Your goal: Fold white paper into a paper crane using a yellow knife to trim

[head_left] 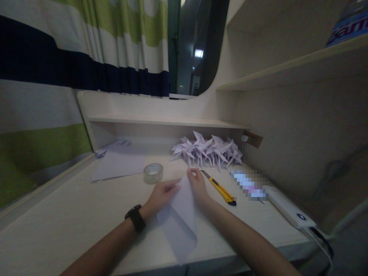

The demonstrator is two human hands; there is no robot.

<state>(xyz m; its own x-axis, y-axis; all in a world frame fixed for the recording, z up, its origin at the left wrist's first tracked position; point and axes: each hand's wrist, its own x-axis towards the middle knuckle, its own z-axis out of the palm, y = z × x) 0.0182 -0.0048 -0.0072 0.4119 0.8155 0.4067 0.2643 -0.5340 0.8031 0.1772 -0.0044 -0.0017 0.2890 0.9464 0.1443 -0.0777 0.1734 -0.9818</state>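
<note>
A white sheet of paper [182, 218], partly folded over along a slant, lies between my hands near the desk's front edge. On its left edge my left hand [163, 194] grips the paper with thumb and fingers; a black watch is on that wrist. My right hand [197, 184] pinches the paper's far corner. Just beyond my left hand stands a roll of clear tape [153, 173]. To the right of my right hand lies a yellow utility knife [220, 188], its blade pointing away from me.
Folded paper pinwheels [208, 149] are heaped at the back under the shelf [169, 122]. A stack of white paper [117, 163] lies at back left. On the right are a phone [248, 185], a white power strip [290, 207] with cables, and a wall socket [253, 138].
</note>
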